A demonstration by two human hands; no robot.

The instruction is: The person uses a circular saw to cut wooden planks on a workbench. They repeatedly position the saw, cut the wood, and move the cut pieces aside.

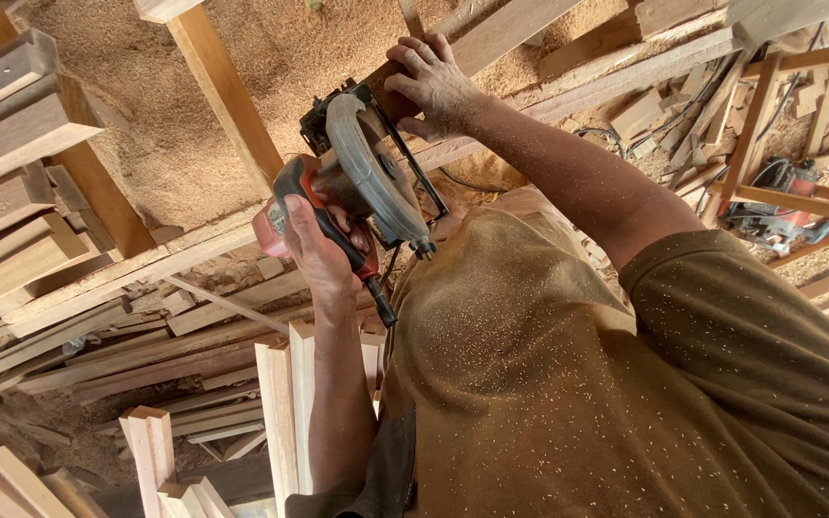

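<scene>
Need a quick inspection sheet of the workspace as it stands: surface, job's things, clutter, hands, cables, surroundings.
Surface: floor thick with sawdust.
Job's things: circular saw with red-and-black handle and grey blade guard, set against a wooden plank.
Clutter: timber offcuts scattered on the right; upright battens below the saw.
Hands: left hand wrapped around the saw handle; right hand pressed flat on the plank, fingers spread.
Cables: black cord trailing behind the saw.
Surroundings: stacked boards at left; another red power tool at right; shirt dusted with sawdust.

Single head-worn view, tilted steeply down, close over the hands (376,168) and sawdust-strewn timber below.
</scene>
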